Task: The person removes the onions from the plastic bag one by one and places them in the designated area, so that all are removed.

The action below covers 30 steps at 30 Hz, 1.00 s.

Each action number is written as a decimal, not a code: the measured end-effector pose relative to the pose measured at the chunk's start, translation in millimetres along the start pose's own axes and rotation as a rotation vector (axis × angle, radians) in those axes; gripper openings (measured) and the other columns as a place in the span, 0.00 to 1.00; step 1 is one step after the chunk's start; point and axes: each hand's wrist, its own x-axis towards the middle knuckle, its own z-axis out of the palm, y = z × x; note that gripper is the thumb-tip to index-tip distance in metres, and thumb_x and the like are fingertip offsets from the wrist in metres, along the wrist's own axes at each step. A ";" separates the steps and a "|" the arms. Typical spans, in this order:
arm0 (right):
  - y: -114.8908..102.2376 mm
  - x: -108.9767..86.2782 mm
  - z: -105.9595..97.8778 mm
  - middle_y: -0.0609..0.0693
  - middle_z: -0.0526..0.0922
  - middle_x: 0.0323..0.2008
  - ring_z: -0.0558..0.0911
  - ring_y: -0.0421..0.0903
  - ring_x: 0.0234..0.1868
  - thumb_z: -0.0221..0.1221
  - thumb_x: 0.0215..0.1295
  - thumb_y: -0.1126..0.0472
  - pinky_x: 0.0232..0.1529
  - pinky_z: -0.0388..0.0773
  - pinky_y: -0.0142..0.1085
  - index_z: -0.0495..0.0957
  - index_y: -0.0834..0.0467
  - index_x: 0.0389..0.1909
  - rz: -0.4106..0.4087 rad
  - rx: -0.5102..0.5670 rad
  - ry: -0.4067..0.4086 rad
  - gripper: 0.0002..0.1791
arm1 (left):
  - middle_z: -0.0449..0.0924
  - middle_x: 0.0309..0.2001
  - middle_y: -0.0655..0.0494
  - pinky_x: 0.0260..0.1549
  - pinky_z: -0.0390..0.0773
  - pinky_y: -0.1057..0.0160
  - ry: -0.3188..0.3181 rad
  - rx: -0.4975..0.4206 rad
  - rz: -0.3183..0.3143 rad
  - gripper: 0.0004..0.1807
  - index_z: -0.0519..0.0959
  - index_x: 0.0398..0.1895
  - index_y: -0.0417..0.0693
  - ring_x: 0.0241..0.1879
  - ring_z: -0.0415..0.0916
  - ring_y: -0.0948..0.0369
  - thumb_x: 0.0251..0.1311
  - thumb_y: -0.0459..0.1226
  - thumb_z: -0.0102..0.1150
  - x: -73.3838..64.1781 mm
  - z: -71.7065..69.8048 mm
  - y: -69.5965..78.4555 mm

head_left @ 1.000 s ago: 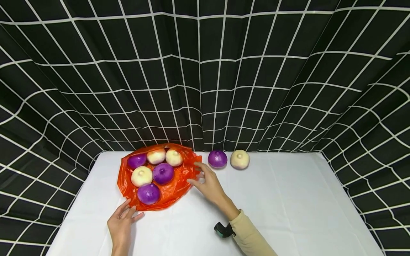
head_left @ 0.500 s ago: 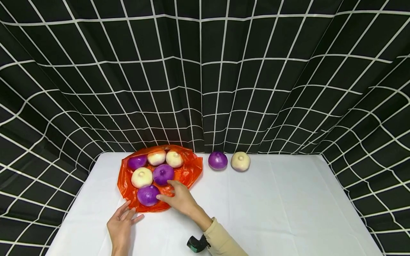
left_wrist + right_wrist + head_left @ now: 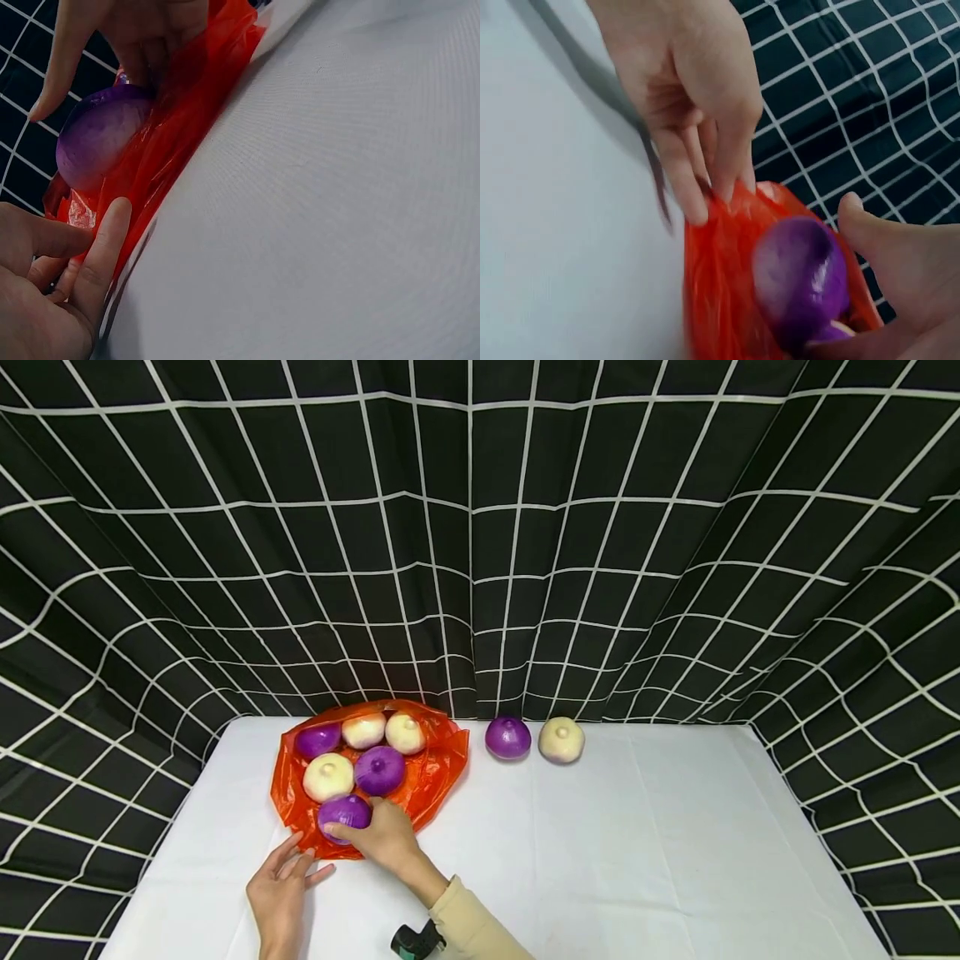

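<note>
In the head view an open red plastic bag (image 3: 438,768) lies on the left of the table. Inside are purple onions, one of them the front onion (image 3: 347,811), and cream-white onions such as this one (image 3: 328,777). My right hand (image 3: 390,837) is around the front onion, fingers at its far side. Its thumb (image 3: 870,221) stands slightly off the onion's skin in the right wrist view. My left hand (image 3: 277,893) pinches the bag's near edge between thumb and fingers (image 3: 682,176).
A purple onion (image 3: 507,738) and a cream-white onion (image 3: 561,740) sit side by side right of the bag, near the back edge. A white cloth covers the table (image 3: 637,860). A black gridded curtain (image 3: 480,568) hangs behind and at both sides.
My right hand has left the bag's right edge and moved left and toward me, to the front purple onion. My left hand has stayed at the near edge.
</note>
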 end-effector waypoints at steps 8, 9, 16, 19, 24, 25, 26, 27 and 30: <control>-8.3 2.2 14.3 0.56 0.85 0.38 0.84 0.48 0.40 0.77 0.42 0.46 0.41 0.86 0.31 0.79 0.65 0.48 0.017 -0.140 0.079 0.36 | 0.74 0.38 0.51 0.31 0.91 0.60 0.005 0.001 -0.001 0.22 0.70 0.63 0.32 0.27 0.83 0.67 0.65 0.23 0.50 0.8 0.3 -1.5; -8.8 1.5 14.8 0.55 0.85 0.39 0.84 0.48 0.40 0.78 0.41 0.48 0.42 0.85 0.31 0.79 0.65 0.48 0.008 -0.156 0.080 0.36 | 0.74 0.37 0.52 0.31 0.91 0.60 0.006 -0.009 -0.002 0.22 0.71 0.62 0.32 0.27 0.83 0.67 0.65 0.22 0.50 0.8 0.1 -1.8; -9.1 -7.6 9.9 0.55 0.80 0.50 0.82 0.51 0.48 0.79 0.41 0.53 0.51 0.85 0.35 0.74 0.64 0.58 -0.057 -0.158 0.098 0.42 | 0.73 0.36 0.53 0.31 0.91 0.60 -0.001 -0.014 0.014 0.23 0.70 0.62 0.30 0.26 0.83 0.66 0.63 0.21 0.50 0.6 -0.7 -3.6; -8.6 -10.9 2.9 0.55 0.77 0.55 0.80 0.53 0.52 0.78 0.43 0.55 0.55 0.84 0.39 0.71 0.62 0.62 -0.098 -0.174 0.106 0.44 | 0.74 0.36 0.53 0.31 0.91 0.60 0.005 -0.026 0.012 0.22 0.71 0.62 0.31 0.27 0.82 0.67 0.63 0.20 0.50 -0.2 0.0 -2.8; -5.8 -12.2 -9.5 0.54 0.74 0.59 0.78 0.53 0.56 0.78 0.44 0.58 0.59 0.82 0.40 0.70 0.60 0.64 -0.171 -0.173 0.135 0.44 | 0.72 0.39 0.48 0.31 0.91 0.60 0.011 0.021 0.022 0.23 0.70 0.62 0.30 0.27 0.82 0.69 0.63 0.20 0.50 -1.0 0.4 -1.2; -4.8 -11.9 -11.9 0.54 0.73 0.59 0.78 0.53 0.56 0.78 0.44 0.59 0.59 0.82 0.40 0.70 0.60 0.65 -0.182 -0.166 0.140 0.44 | 0.72 0.40 0.47 0.31 0.91 0.60 0.011 0.026 0.026 0.23 0.70 0.62 0.30 0.28 0.82 0.69 0.63 0.20 0.50 -1.1 0.4 -1.3; -3.5 -11.6 -14.1 0.54 0.73 0.59 0.78 0.52 0.57 0.78 0.44 0.59 0.59 0.82 0.40 0.71 0.59 0.65 -0.195 -0.159 0.143 0.44 | 0.72 0.40 0.47 0.31 0.91 0.60 0.011 0.029 0.026 0.23 0.70 0.62 0.30 0.27 0.82 0.69 0.63 0.20 0.50 -1.2 0.5 -1.2; -2.1 -11.5 -16.5 0.54 0.73 0.60 0.78 0.52 0.57 0.78 0.44 0.60 0.59 0.82 0.40 0.71 0.58 0.65 -0.207 -0.154 0.148 0.44 | 0.72 0.40 0.48 0.31 0.91 0.60 0.011 0.027 0.026 0.23 0.70 0.62 0.30 0.27 0.82 0.69 0.63 0.20 0.50 -1.4 0.6 -1.3; 1.8 -11.5 -25.0 0.53 0.73 0.60 0.77 0.52 0.59 0.78 0.43 0.61 0.61 0.81 0.41 0.71 0.57 0.65 -0.240 -0.135 0.156 0.44 | 0.74 0.38 0.51 0.31 0.91 0.60 0.015 0.008 0.024 0.23 0.70 0.62 0.30 0.27 0.83 0.68 0.62 0.20 0.50 -2.0 1.0 -1.6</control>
